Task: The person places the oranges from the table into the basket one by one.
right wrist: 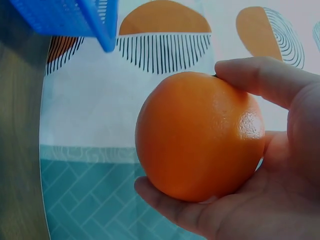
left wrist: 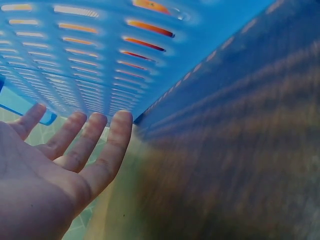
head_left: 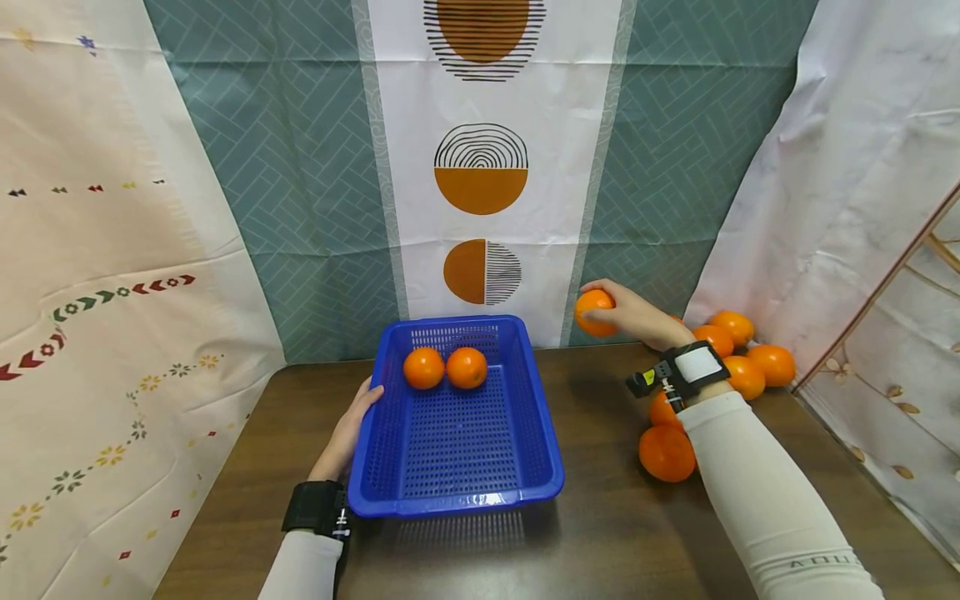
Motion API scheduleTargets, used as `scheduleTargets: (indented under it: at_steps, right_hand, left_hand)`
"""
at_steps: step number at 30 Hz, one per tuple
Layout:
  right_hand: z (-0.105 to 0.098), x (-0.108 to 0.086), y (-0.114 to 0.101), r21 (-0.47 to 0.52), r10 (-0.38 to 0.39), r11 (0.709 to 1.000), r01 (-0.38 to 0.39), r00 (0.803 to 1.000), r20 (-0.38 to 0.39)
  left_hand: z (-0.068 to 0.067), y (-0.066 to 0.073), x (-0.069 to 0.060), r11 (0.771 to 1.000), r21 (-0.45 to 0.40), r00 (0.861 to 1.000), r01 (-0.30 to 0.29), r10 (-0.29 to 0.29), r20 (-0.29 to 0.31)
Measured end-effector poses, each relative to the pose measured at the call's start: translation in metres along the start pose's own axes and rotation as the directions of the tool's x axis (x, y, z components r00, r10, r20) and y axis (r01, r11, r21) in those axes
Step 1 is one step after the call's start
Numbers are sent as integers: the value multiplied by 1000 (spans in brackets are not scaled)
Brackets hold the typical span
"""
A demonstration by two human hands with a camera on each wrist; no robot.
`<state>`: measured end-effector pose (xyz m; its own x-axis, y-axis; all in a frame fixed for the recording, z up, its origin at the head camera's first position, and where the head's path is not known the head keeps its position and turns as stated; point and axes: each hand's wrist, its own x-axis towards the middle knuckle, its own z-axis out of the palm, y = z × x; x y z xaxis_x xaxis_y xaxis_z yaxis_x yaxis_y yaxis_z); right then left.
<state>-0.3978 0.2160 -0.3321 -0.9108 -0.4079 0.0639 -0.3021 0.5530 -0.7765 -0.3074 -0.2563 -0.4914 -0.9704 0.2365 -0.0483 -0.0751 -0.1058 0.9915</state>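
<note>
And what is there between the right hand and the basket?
The orange that the right hand grips; from it to the basket the stretch is bare, with cloth behind. The head view shows this.

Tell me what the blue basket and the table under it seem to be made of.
The blue basket is probably molded plastic with a smooth, fairly glossy finish, judging by its bright highlights and regular slots. The table has brown, wood-like grain and a soft sheen; I can't tell whether that's real wood or laminate.
</note>
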Motion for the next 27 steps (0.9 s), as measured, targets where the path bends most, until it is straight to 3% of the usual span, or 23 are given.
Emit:
scheduleTargets:
  at_steps: [16, 27]
  right_hand:
    - [15, 10, -23, 31, -49, 998, 48, 999, 16]
    - [42, 19, -49, 30, -96, 995, 95, 994, 54]
  left_hand:
    - [1, 2, 0, 1000, 2, 1000, -13, 13, 0]
    - [1, 1, 1, 1000, 12, 1000, -9, 9, -7]
